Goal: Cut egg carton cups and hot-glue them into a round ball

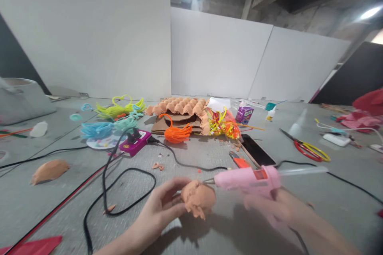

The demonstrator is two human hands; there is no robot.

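Between the fingers and thumb of my left hand (167, 201) is a rounded, torn-edged orange-brown piece (199, 199), which looks like egg-carton pulp. My right hand (269, 207) grips a pink hot glue gun (248, 179) by its handle. The gun's metal nozzle points left and meets or nearly meets the top right of the piece; I cannot tell whether they touch. A clear glue stick (303, 171) juts from the back of the gun. Behind them lie an orange-handled utility knife (239, 160) and a dark-screened phone (257, 150).
An egg carton (182, 106) on cardboard and an orange pipe-cleaner bundle (177, 133) stand ahead. Black cords run from a purple power strip (135, 142) across the floor at left. Scissors (308, 149) lie at right; a loose carton piece (50, 170) lies at left.
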